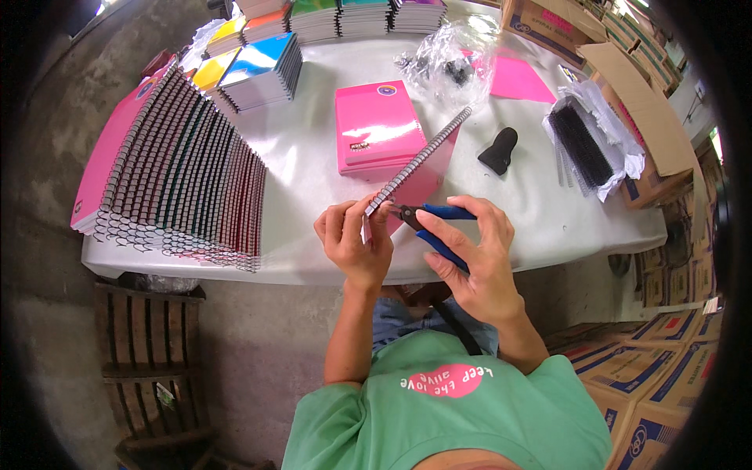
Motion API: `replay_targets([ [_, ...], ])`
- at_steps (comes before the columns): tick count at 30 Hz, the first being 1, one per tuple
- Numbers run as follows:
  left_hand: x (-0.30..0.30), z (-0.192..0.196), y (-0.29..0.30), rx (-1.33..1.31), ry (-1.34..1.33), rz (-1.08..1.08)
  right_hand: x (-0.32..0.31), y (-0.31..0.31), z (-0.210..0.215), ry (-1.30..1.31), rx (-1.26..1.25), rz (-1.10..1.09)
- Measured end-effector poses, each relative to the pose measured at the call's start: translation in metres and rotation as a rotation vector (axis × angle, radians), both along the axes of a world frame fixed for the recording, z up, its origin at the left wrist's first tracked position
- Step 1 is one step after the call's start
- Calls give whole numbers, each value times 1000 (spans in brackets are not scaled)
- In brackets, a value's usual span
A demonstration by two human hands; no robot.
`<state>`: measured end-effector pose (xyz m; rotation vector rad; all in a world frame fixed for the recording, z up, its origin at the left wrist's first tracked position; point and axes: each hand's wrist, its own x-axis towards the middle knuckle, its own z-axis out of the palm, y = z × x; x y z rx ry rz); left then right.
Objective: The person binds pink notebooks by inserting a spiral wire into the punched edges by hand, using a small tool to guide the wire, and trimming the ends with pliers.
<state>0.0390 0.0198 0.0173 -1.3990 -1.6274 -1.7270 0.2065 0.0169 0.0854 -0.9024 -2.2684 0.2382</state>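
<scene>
Head view: pink spiral ntbk (421,159)
L hand (356,239): gripping its near end
R hand (479,257): holding blue-hdl wire cutters (411,218)

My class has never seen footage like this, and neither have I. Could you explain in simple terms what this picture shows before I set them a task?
There is no machine here: these are a person's bare hands. The single picture comes from a wide fisheye camera worn on the person's head, looking down, so straight edges bend near the rim.

The left hand holds a pink spiral notebook tilted up. The right hand grips blue-handled cutters, whose tip is by the notebook's lower spiral end.

On the white-covered table are a long row of spiral notebooks at left, a pink-covered stack ahead, a clear plastic bag beyond, and black coils at right.
</scene>
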Motion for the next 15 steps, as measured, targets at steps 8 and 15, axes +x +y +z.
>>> replay_targets([
  [8,3,3,0,49,98,14,-5,0,10,-52,-13,21],
  [15,4,-13,1,130,135,-5,11,2,4,320,-1020,334],
])
